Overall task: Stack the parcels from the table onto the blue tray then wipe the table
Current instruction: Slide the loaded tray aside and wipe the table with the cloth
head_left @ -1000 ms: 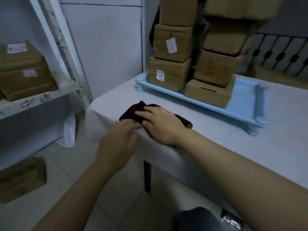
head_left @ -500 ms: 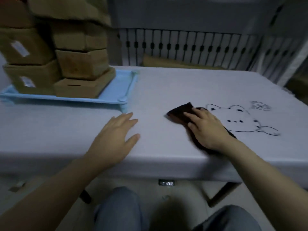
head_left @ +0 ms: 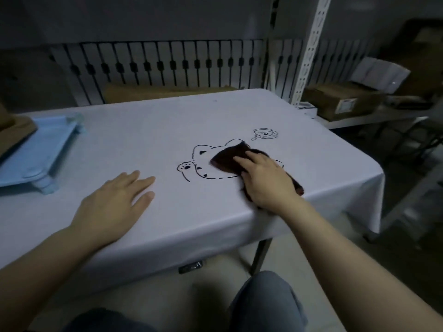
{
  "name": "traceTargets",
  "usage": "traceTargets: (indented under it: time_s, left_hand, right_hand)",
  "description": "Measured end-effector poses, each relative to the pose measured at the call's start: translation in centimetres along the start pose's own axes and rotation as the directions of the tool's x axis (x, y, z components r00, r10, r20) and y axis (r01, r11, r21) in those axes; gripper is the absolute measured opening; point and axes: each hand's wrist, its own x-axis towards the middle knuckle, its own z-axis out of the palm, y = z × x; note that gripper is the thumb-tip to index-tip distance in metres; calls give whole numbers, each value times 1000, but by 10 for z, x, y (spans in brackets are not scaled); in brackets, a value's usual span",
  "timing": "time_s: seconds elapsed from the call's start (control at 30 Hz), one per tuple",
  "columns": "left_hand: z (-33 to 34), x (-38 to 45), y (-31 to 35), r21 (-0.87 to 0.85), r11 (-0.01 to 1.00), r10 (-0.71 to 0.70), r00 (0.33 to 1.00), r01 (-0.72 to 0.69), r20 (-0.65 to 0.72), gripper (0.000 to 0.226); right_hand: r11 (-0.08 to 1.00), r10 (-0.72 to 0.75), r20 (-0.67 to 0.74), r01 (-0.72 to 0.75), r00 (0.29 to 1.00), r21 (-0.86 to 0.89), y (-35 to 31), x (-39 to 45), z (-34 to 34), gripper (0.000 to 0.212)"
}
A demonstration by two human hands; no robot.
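Your right hand (head_left: pixel 266 179) presses a dark cloth (head_left: pixel 229 159) flat on the tabletop (head_left: pixel 148 130).

The cloth is dark brown and crumpled, jutting out past your fingertips and behind your wrist, over a printed bear (head_left: pixel 199 164). Your fingers lie straight on it, not curled. Your left hand (head_left: pixel 115 204) rests flat and released, palm down, to its left. The blue tray (head_left: pixel 45 152) sits farther left, a parcel's (head_left: pixel 12 133) edge on it.

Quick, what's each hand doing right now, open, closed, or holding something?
Left hand: open, resting flat on the table, holding nothing.
Right hand: open, fingers fairly straight, pressing the dark cloth onto the table.
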Motion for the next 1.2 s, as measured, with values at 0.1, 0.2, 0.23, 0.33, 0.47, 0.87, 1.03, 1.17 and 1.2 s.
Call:
traceTargets:
  time_s: [0.1, 0.2, 0.23, 0.33, 0.47, 0.87, 1.03, 1.17, 1.2]
  left_hand:
    - [-3, 2, 4, -7, 1000, -7, 1000, 7, -20, 50]
    - [-7, 4, 5, 5, 1000, -18, 1000, 18, -14, 51]
    - [-8, 6, 6, 13, 1000, -24, 1000, 24, -8, 51]
    - [-11, 16, 6, 57, 997, -55, 998, 55, -12, 44]
    - [-16, 36, 5, 171, 983, -65, 997, 69, -30, 37]
    - [-34, 102, -19, 101, 990, -110, 980, 94, 164, 59]
    - [-42, 127, -43, 77, 974, -225, 942, 213, 248, 62]
    - [-54, 137, -63, 28, 954, -300, 944, 299, 133, 56]
    - [-57, 139, -66, 34, 947, -320, 940, 318, 119, 56]
  right_hand:
    - [965, 255, -25, -256, 967, -49, 67, 10, -14, 51]
    - [877, 476, 3, -474, 880, -75, 89, 27, -21, 58]
    - [864, 498, 6, -496, 867, -83, 83, 33, -19, 60]
    - [967, 249, 6, -248, 968, -53, 29, 40, -5, 59]
    - [945, -317, 78, 309, 945, 104, -45, 14, 10, 53]
    - [851, 526, 18, -525, 851, -31, 79, 160, 0, 61]
    - [988, -116, 101, 104, 988, 116, -46, 207, 34, 54]
    - [667, -725, 151, 632, 672, 395, -143, 164, 47, 45]
    - [574, -806, 157, 689, 571, 442, -153, 154, 49, 43]
